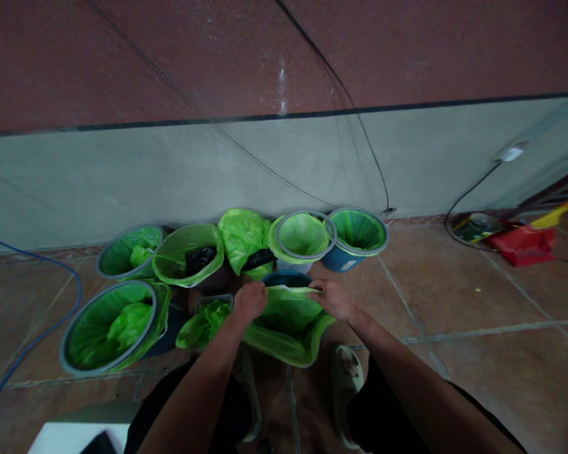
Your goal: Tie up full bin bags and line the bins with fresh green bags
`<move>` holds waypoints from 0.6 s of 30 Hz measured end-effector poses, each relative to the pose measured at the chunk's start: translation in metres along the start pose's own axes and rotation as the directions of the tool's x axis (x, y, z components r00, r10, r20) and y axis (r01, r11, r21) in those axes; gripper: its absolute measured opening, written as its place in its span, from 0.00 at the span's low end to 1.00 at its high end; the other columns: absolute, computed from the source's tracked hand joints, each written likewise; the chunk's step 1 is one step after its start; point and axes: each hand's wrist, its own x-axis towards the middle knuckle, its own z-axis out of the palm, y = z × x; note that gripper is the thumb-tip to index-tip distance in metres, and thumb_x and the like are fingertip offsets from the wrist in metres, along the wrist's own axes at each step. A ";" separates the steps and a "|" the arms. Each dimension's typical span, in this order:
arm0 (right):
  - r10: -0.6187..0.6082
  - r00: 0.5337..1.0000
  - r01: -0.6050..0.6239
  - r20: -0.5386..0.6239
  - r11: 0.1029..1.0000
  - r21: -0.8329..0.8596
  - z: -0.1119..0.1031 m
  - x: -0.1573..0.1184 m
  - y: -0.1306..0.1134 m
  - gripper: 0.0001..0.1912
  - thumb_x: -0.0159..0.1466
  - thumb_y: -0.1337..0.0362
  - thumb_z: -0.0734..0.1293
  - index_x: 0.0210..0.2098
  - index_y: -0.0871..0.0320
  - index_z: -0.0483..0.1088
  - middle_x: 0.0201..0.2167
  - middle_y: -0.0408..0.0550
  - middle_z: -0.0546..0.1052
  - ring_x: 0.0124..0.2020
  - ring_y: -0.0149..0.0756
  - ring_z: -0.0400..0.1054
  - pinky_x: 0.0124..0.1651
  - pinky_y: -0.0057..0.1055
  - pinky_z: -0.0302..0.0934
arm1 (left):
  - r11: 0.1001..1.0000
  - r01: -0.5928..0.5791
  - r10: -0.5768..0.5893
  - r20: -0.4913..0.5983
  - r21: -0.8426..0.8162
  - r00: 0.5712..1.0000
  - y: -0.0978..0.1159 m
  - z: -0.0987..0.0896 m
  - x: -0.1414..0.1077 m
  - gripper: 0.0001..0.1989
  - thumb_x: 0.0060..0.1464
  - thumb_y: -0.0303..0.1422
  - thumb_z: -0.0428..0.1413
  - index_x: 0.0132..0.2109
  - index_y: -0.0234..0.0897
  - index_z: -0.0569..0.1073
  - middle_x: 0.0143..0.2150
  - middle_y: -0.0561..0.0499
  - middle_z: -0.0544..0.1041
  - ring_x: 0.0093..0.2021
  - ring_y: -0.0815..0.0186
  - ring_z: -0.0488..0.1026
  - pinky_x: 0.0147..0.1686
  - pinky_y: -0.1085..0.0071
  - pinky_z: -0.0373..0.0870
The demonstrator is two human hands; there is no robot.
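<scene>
Both hands grip the far edge of a green plastic bag [284, 337], whose mouth hangs wide over the near side of a dark blue bin [284, 278]. My left hand [252, 300] is closed on the edge at the left, and my right hand [334, 299] pinches it at the right. Part of the bin's rim shows just beyond the bag; its body is hidden. Left of my left hand stands a small bin [213, 301] with a crumpled green bag in it. Behind, a pale bin [293, 265] has a green liner and a loose grey ring [334, 233] tilted on top.
Several lined bins line the wall, among them a blue one [345, 260] and a large one [66, 353] at left. A blue hose [78, 287] crosses the left floor. A red dustpan [523, 246] and a can [478, 227] lie at right. A cable [447, 221] runs nearby.
</scene>
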 end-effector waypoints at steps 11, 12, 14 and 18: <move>-0.052 0.998 0.052 -0.020 0.998 -0.022 -0.006 0.000 -0.002 0.21 0.68 0.55 0.57 0.25 0.57 0.70 0.24 0.45 0.74 0.29 0.33 0.68 0.34 0.27 0.55 | 0.996 -0.079 0.079 -0.027 -0.027 0.997 0.000 -0.005 -0.005 0.17 0.59 0.33 0.51 0.55 0.39 0.70 0.54 0.44 0.77 0.55 0.53 0.73 0.55 0.53 0.64; -0.053 0.998 0.053 -0.019 0.999 -0.007 -0.005 0.000 -0.002 0.21 0.68 0.54 0.57 0.25 0.57 0.70 0.24 0.45 0.74 0.29 0.33 0.67 0.33 0.27 0.55 | 0.993 -0.105 0.104 -0.027 -0.059 0.994 0.001 -0.004 -0.004 0.20 0.58 0.34 0.53 0.58 0.41 0.68 0.56 0.45 0.76 0.56 0.54 0.72 0.56 0.52 0.63; -0.041 0.999 0.041 -0.013 0.999 0.034 -0.004 0.003 -0.001 0.21 0.68 0.53 0.57 0.26 0.58 0.71 0.24 0.44 0.73 0.28 0.33 0.67 0.32 0.26 0.55 | 0.984 -0.147 0.145 -0.025 -0.103 0.989 0.004 -0.004 -0.002 0.24 0.57 0.37 0.54 0.61 0.43 0.65 0.57 0.46 0.76 0.57 0.54 0.71 0.57 0.53 0.61; -0.028 0.999 0.031 -0.037 0.994 0.102 -0.002 0.005 0.004 0.18 0.66 0.53 0.59 0.29 0.57 0.74 0.24 0.43 0.74 0.29 0.32 0.67 0.32 0.26 0.56 | 0.977 -0.148 0.144 -0.038 -0.154 0.989 0.007 -0.002 0.003 0.18 0.59 0.42 0.52 0.54 0.43 0.73 0.49 0.48 0.80 0.53 0.56 0.74 0.55 0.57 0.64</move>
